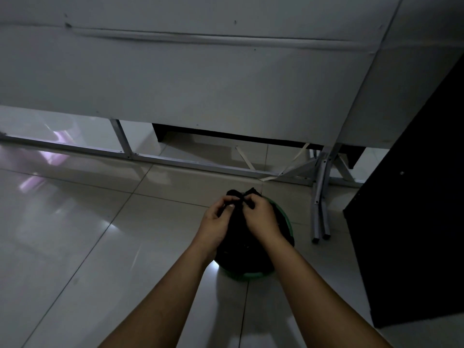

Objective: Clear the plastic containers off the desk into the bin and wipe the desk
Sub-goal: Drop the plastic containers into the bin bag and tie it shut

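Both hands meet in a two-sided grip at the neck of the black bag (247,237): the left hand (218,222) pinches one gathered ear of plastic, the right hand (261,217) pinches the other, and the two dark ends stick up just above the fingertips as if a knot is being made. The bag sits inside the green bin (288,219), which stands on the tiled floor (100,234) just in front of the bench (175,79); the containers cannot be seen, and I judge they are inside the bag. To do this step well, keep each ear pinched close to the crossing, so the slack does not slip, and pull outward evenly rather than up, since lifting could drag the liner off the rim. The light is dim and the plastic is black on black, so touch must guide the knot more than sight. A folded metal leg (320,197) stands near the bin on the right; elbows should stay tucked in. The bench top shows nothing on it from here, and whether it has been wiped cannot be told.
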